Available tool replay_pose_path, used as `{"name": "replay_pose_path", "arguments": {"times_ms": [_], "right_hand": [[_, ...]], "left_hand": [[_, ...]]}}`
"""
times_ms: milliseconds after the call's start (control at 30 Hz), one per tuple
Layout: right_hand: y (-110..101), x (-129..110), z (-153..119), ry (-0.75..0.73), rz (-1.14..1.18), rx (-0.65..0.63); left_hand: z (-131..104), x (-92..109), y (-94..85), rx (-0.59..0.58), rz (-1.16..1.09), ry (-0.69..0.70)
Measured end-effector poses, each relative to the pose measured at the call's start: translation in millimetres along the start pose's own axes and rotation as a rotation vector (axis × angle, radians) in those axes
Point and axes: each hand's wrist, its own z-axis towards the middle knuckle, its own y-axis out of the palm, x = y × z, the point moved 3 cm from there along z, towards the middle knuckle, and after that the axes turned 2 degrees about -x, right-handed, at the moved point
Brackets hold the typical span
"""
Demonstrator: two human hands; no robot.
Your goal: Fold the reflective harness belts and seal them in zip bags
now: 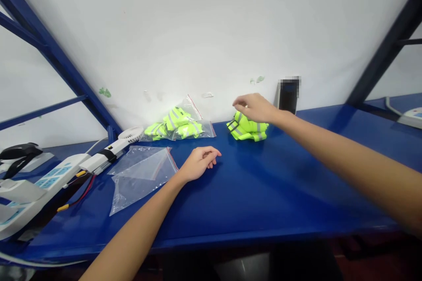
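My left hand (200,163) rests at the middle of the blue table (250,197), fingers loosely curled together with nothing visible in them. My right hand (253,106) is raised just above a loose pile of yellow-green reflective fabric (249,131) near the wall, its fingers bent downward and apart, holding nothing. Clear zip bags with the same kind of yellow-green fabric (174,124) lie against the wall, left of centre. Flat clear plastic bags (141,173) without fabric lie to the left of my left hand.
A small white fan (131,133) and white power strips (52,180) with cables occupy the left side. A dark upright device (288,95) leans at the wall behind my right forearm. Blue metal frames (62,61) rise at both sides.
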Motion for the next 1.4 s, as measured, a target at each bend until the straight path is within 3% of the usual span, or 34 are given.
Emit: {"name": "replay_pose_path", "arguments": {"times_ms": [167, 333, 467, 533, 667, 733, 833, 967, 1100, 1200, 1400], "right_hand": [[10.7, 43.3, -35.9, 0.028, -0.173, -0.075], [34.5, 52.0, -55.2, 0.041, -0.155, -0.029], [45.2, 33.2, -62.8, -0.062, 0.000, -0.079], [46.8, 17.3, -63.6, -0.144, 0.118, -0.156], [53.3, -12.7, -61.8, -0.263, 0.241, -0.440], [58.5, -20.0, -60.7, -0.271, 0.211, -0.505], [67.0, -22.3, -61.6, -0.274, 0.208, -0.478], [74.1, -19.5, -67.7, -0.253, 0.293, -0.319], [75.0, -20.1, -74.1, -0.165, 0.471, -0.218], [73.4, -29.9, -79.2, -0.119, 0.600, -0.299], [76.8, -59.8, -90.4, -0.040, 0.945, -0.490]], "left_hand": [[-0.8, 2.5, 1.3, 0.014, 0.030, -0.007], [-0.9, 0.8, 2.3, 0.043, -0.002, -0.018], [-3.4, 3.7, -3.3, 0.296, 0.105, 0.103], [-5.3, 7.9, -4.5, 0.361, 0.224, 0.195], [-5.9, 11.2, 0.6, 0.147, 0.388, 0.279], [-6.0, 9.9, 1.1, 0.080, 0.405, 0.271], [-5.6, 7.6, 0.2, 0.074, 0.407, 0.274], [-5.2, 6.9, 2.5, 0.084, 0.413, 0.328], [-8.6, 10.6, -1.6, 0.241, 0.358, 0.353], [-11.1, 14.2, -8.7, 0.368, 0.258, 0.332], [-5.0, 16.0, -10.6, 0.308, -0.256, 0.213]]}}
